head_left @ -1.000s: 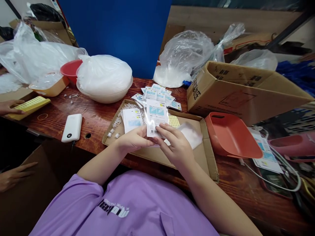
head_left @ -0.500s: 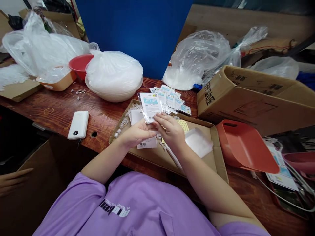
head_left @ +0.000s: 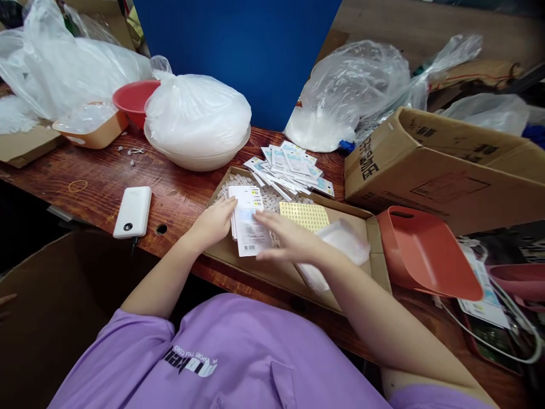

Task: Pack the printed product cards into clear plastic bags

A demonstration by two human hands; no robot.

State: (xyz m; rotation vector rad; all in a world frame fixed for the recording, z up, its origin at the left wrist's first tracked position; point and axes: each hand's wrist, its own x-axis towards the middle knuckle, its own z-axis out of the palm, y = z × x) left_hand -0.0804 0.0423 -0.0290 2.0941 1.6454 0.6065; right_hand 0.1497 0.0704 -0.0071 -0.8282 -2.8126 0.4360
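In the cardboard tray (head_left: 272,278) lies a stack of printed cards (head_left: 251,227), its top card showing yellow marks and a barcode. My left hand (head_left: 216,222) lies against the stack's left edge, fingers stretched along it and thumb hidden. Over the right side of the cards is my right hand (head_left: 289,238), with thumb and fingers apart; nothing shows gripped in it. Behind the tray, several packaged cards (head_left: 293,165) lie in a loose overlapping pile. A yellow sticker sheet (head_left: 304,216) and clear plastic sleeves (head_left: 344,241) are right of my right hand.
Small white pieces (head_left: 272,199) fill the tray's back left. A bowl with a full white bag (head_left: 198,119) stands behind. Left lies a power bank (head_left: 131,211) with a cable. At right are an orange-red basket (head_left: 426,250) and a cardboard box (head_left: 443,170).
The packaged card that both hands held is out of them, and the pile behind looks larger. My left hand has moved left to the card stack; my right hand has lowered and spread.
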